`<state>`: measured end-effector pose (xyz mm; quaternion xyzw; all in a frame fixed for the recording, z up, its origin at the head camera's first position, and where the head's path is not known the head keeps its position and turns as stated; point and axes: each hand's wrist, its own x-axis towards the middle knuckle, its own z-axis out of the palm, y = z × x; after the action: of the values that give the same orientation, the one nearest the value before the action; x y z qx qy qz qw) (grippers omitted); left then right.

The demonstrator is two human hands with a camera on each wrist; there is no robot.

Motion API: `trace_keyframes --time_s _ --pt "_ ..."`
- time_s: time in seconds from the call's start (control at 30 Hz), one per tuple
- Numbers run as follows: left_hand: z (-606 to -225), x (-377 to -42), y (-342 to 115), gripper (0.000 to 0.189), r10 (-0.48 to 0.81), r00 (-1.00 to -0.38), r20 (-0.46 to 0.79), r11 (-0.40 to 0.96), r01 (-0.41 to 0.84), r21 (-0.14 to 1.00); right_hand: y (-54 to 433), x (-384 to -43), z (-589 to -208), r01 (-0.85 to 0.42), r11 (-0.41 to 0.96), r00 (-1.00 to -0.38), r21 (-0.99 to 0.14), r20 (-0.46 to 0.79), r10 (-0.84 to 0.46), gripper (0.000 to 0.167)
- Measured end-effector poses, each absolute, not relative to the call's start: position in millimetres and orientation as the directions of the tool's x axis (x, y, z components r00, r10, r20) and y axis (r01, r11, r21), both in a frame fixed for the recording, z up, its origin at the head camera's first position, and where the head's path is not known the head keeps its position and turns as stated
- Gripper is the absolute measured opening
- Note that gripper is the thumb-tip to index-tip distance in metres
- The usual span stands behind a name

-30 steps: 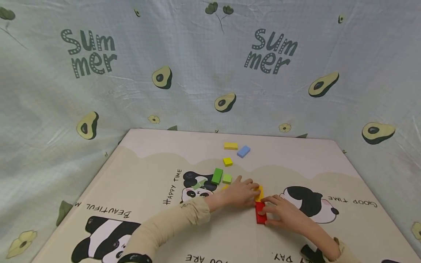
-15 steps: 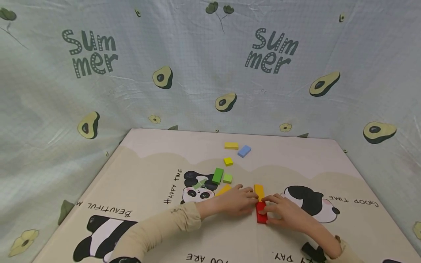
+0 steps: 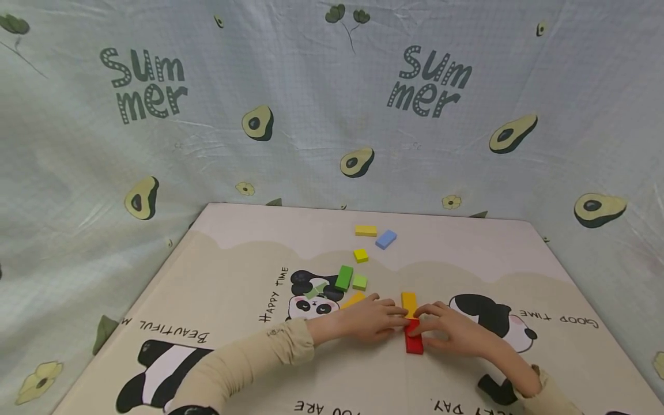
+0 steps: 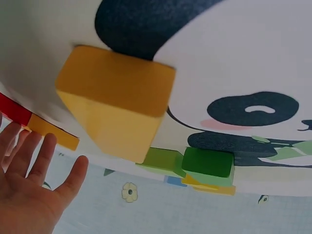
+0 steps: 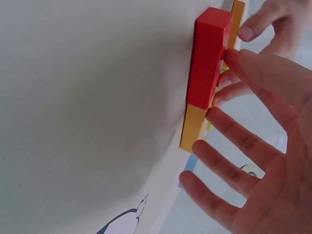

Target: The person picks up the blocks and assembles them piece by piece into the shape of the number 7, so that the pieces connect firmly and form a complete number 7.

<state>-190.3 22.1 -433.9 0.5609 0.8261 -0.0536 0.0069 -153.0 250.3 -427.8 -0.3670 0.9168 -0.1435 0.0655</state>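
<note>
A red block (image 3: 414, 344) and a yellow-orange block (image 3: 408, 302) lie end to end on the table, in line away from me. My left hand (image 3: 369, 319) is at their left side, fingers extended, tips right by the joint between the two blocks. On the other side, my right hand (image 3: 459, 329) has its thumb at the red block (image 5: 209, 63) and its index fingertip near the joint; its other fingers spread loosely beside the yellow-orange block (image 5: 193, 124). Another yellow-orange block (image 4: 114, 92) lies beyond my left wrist, partly hidden by it in the head view.
Farther back lie a dark green block (image 3: 344, 278), a light green block (image 3: 359, 282), a small yellow block (image 3: 361, 255), a long yellow block (image 3: 365, 230) and a blue block (image 3: 386, 239). A patterned curtain (image 3: 301, 115) hangs behind the panda-printed table (image 3: 249, 227).
My left hand has drawn back from the far yellow-orange block toward the joint, uncovering that block and more of the one near my left wrist. The right hand has barely shifted.
</note>
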Motion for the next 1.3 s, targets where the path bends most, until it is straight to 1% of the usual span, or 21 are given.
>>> trace_keyframes --time_s 0.1,0.2,0.37,0.57,0.67,0.93,1.13,1.3 --pt "-433 -189 22 0.042 0.926 -0.372 -0.073 0.364 0.926 -0.095 252 -158 -428 -0.649 0.692 -0.730 -0.316 0.002 -0.683 0.020" --pt "-432 -188 21 0.042 0.926 -0.372 -0.071 0.363 0.925 -0.117 254 -165 -430 -0.653 0.701 -0.741 -0.288 0.051 -0.670 0.016" --pt "-429 -187 21 0.042 0.926 -0.369 -0.074 0.356 0.923 -0.146 255 -180 -429 -0.633 0.734 -0.769 -0.244 0.095 -0.632 0.015" --pt "-427 -187 24 0.040 0.925 -0.371 -0.088 0.352 0.920 -0.172 254 -210 -429 -0.566 0.795 -0.824 -0.218 0.119 -0.553 0.018" --pt "-427 -186 25 0.040 0.925 -0.369 -0.091 0.348 0.919 -0.187 255 -226 -429 -0.556 0.805 -0.831 -0.205 0.139 -0.538 0.018" --pt "-430 -186 28 0.039 0.934 -0.349 -0.077 0.326 0.919 -0.221 255 -262 -429 -0.515 0.838 -0.857 -0.182 0.141 -0.496 0.019" --pt "-428 -185 29 0.038 0.937 -0.338 -0.083 0.312 0.922 -0.229 252 -283 -432 -0.469 0.857 -0.883 -0.215 0.117 -0.454 0.022" --pt "-426 -185 29 0.039 0.938 -0.332 -0.095 0.303 0.923 -0.235 248 -299 -433 -0.474 0.859 -0.880 -0.195 0.144 -0.453 0.024"
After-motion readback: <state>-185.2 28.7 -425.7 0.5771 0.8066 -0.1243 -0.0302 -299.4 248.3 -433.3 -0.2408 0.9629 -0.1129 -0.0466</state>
